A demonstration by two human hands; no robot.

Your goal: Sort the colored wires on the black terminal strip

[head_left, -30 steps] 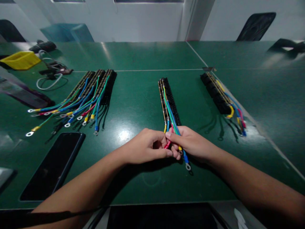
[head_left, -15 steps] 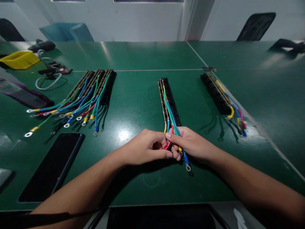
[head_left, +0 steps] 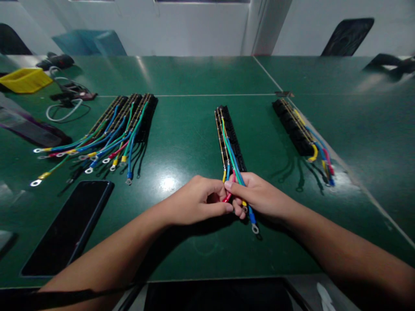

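A black socket strip point(head_left: 232, 137) with brass rails lies lengthwise in front of me, its coloured wires point(head_left: 234, 159) running toward my body. My right hand point(head_left: 259, 190) is closed on these wires, thumb pressed on top near the strip's near end. Curled against it, my left hand point(head_left: 205, 201) pinches the short red wire point(head_left: 227, 197); its fingertips are partly hidden behind the bundle. A blue wire with a ring terminal point(head_left: 255, 229) sticks out below my right hand, and a yellow-sleeved end point(head_left: 244, 203) shows between the hands.
To the left lie several similar wired strips point(head_left: 142, 125), with a phone point(head_left: 69, 226) nearer me. Another wired strip point(head_left: 293, 129) is at the right. Farther left are a yellow bin point(head_left: 27, 81), a cable point(head_left: 65, 113) and a plastic bag point(head_left: 29, 123) on the green table point(head_left: 188, 142).
Both hands keep the same hold on the wires. The view has shifted very slightly; nothing else has visibly moved.
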